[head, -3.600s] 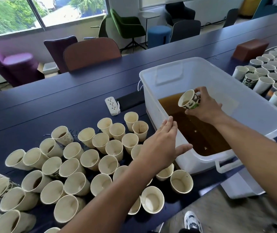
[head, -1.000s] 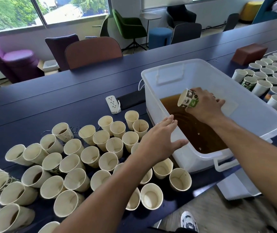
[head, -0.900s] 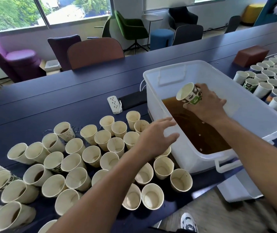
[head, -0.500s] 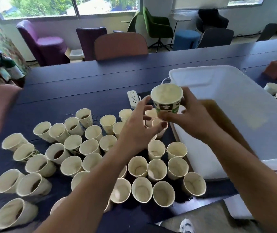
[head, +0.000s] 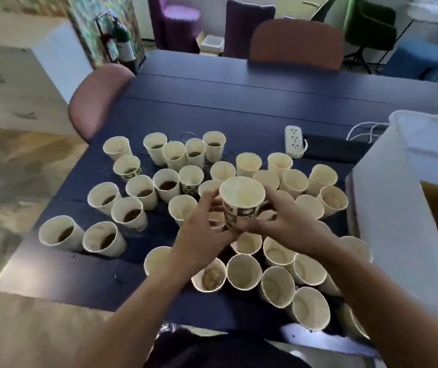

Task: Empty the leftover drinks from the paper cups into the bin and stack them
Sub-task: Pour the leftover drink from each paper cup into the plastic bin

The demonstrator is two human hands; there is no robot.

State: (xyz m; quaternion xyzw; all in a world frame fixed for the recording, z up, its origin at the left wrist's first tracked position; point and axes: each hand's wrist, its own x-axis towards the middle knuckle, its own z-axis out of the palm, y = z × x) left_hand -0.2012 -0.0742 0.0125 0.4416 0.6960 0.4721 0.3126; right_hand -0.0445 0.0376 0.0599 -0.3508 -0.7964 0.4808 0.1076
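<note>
cup [head: 241, 201]: upright, looks empty, held up over the other cups [head: 132, 192] | right hand [head: 289, 224]: fingers wrapped on the cup | left hand [head: 202, 235]: fingers on its other side | bin [head: 387, 213]: at right, brown drink inside | table [head: 212, 107]: dark blue

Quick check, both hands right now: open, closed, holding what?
Left hand: fingers curled against the printed paper cup, sharing the hold.
Right hand: closed on the same cup, held upright above the cups on the table.

packed cups [head: 243, 272] block; far table [head: 239, 102] free.
</note>
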